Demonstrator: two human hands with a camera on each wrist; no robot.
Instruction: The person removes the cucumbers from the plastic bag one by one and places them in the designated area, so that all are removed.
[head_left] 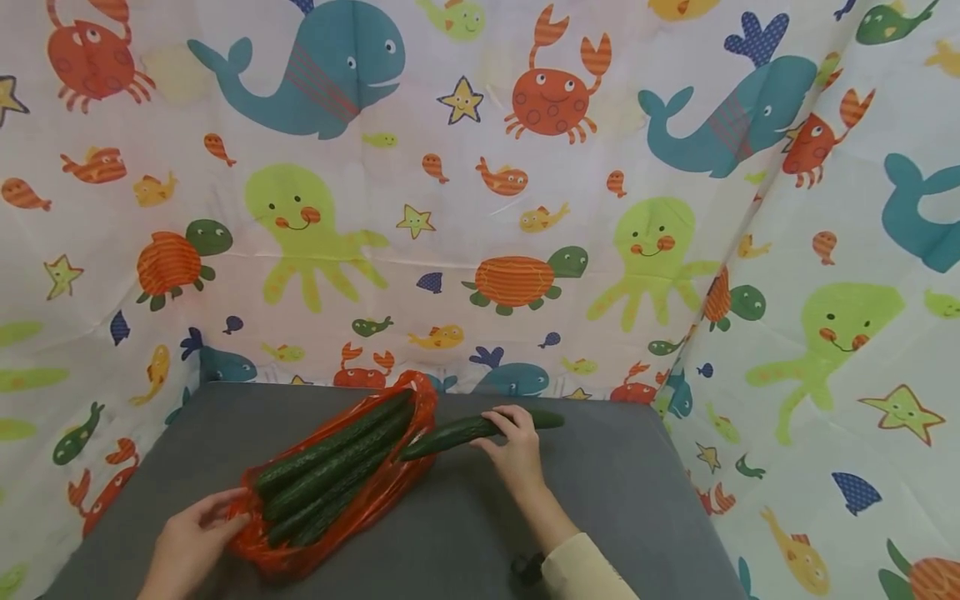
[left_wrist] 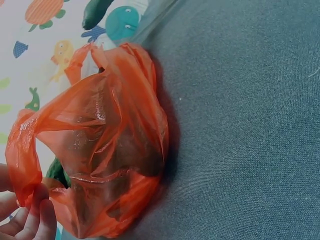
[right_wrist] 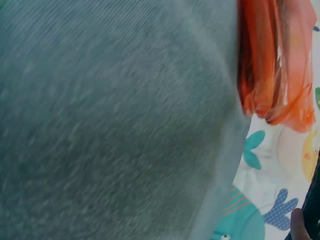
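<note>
Several dark green cucumbers (head_left: 330,471) lie side by side in an orange plastic bag (head_left: 390,500) on the grey table. My left hand (head_left: 191,533) pinches the bag's near left edge; in the left wrist view the fingers (left_wrist: 46,220) grip a fold of the thin plastic. One more cucumber (head_left: 457,432) is in my right hand (head_left: 517,454), held around its middle between thumb and fingers. Its left end is beside the bag's far right edge, and its other end points right. At the right wrist view's edge, only a fingertip (right_wrist: 298,225) and part of that cucumber (right_wrist: 314,200) show.
The grey cloth-covered table (head_left: 600,483) reaches back to a white curtain (head_left: 450,275) printed with sea animals, which also closes off both sides. A small black object (head_left: 527,569) shows beside the right sleeve (head_left: 585,571) near the front.
</note>
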